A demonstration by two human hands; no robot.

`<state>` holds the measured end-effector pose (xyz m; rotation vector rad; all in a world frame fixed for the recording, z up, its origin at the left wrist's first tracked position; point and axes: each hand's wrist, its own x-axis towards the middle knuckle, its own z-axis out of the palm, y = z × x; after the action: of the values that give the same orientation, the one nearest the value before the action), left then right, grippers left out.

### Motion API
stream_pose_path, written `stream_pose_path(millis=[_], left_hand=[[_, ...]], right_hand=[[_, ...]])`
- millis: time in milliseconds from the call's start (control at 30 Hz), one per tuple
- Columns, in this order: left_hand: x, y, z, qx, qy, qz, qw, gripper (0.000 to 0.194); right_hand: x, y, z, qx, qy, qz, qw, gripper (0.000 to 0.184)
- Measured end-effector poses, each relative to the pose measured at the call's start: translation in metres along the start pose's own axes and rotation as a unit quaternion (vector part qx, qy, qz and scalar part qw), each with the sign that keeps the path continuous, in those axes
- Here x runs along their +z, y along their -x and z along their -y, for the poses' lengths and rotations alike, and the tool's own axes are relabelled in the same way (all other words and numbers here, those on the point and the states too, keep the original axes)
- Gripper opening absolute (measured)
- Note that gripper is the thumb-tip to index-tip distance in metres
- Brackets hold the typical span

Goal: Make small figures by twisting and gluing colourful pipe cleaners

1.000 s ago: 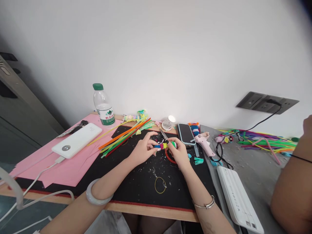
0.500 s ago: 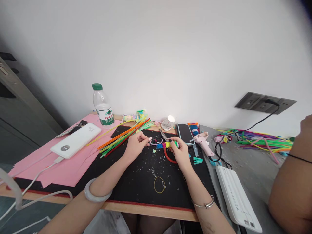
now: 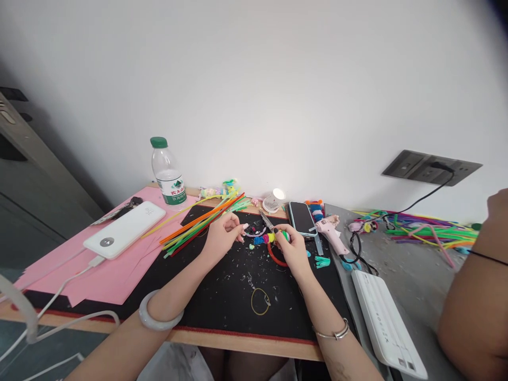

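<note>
My right hand (image 3: 291,246) is closed round a colourful fuzzy pipe-cleaner craft (image 3: 262,239), whose blue and yellow sections stick out to the left of the fingers. A red-orange fuzzy loop (image 3: 274,256) curves below it, partly behind the hand. To its left, my left hand (image 3: 223,233) is raised just over the mat, fingers curled towards the thumb. Anything pinched there is too small to make out. Scissors (image 3: 266,219) lie beyond the craft, partly hidden. Beside the left hand is a bundle of pipe cleaners (image 3: 190,230) in orange, green, yellow and red.
Scraps and a rubber band (image 3: 260,301) lie on the black mat (image 3: 222,312). A phone (image 3: 302,218), glue gun (image 3: 332,238) and white power strip (image 3: 387,323) are rightward. A bottle (image 3: 169,174) and power bank (image 3: 125,230) rest on pink paper (image 3: 107,280). Another person's arm (image 3: 476,296) is at right.
The left fingers have shifted slightly, with the fingertips lifting a little from the thumb. My right hand and the craft have moved only a touch leftward.
</note>
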<state>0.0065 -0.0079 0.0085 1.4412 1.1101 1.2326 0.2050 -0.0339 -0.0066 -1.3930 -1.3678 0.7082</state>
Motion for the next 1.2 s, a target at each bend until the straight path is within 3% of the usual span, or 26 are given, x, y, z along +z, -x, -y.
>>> stream_pose_path(millis=[500, 933, 1200], left_hand=[[-0.001, -0.002, 0.009, 0.019, -0.021, 0.008, 1.0, 0.021], [-0.001, -0.001, 0.011, -0.006, -0.039, 0.031, 0.999, 0.025], [-0.004, -0.005, 0.017, 0.004, -0.077, -0.005, 0.997, 0.023]], right_hand=[[-0.001, 0.0, 0.0, 0.008, 0.004, 0.017, 1.0, 0.025], [-0.001, 0.0, -0.001, 0.011, 0.01, 0.021, 1.0, 0.024], [-0.002, 0.001, 0.003, 0.006, -0.004, 0.019, 1.0, 0.024]])
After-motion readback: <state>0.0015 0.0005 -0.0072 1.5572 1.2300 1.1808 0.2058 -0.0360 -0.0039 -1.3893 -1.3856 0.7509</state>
